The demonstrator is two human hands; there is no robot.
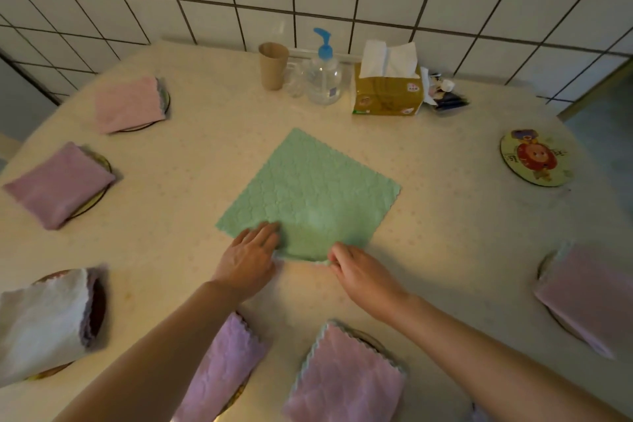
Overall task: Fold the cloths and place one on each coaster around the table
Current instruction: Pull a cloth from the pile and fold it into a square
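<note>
**Grip set on the near edge for the first fold**

Right hand (359,272) pinches the near corner of the green cloth (308,195), which lies flat mid-counter; left hand (251,253) rests with straight fingers on its edge, likely pinning it for the fold. One bare coaster (536,158) waits at the far right, apparently this cloth's place.

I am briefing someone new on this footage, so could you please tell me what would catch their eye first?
The green cloth lies spread flat in the middle of the table, with the left hand pressing its near edge and the right hand pinching that edge beside it. Around it, folded pink and purple cloths sit on coasters, while one picture coaster at the right stays bare. A blue-topped pump bottle stands by the tiled wall.
</note>
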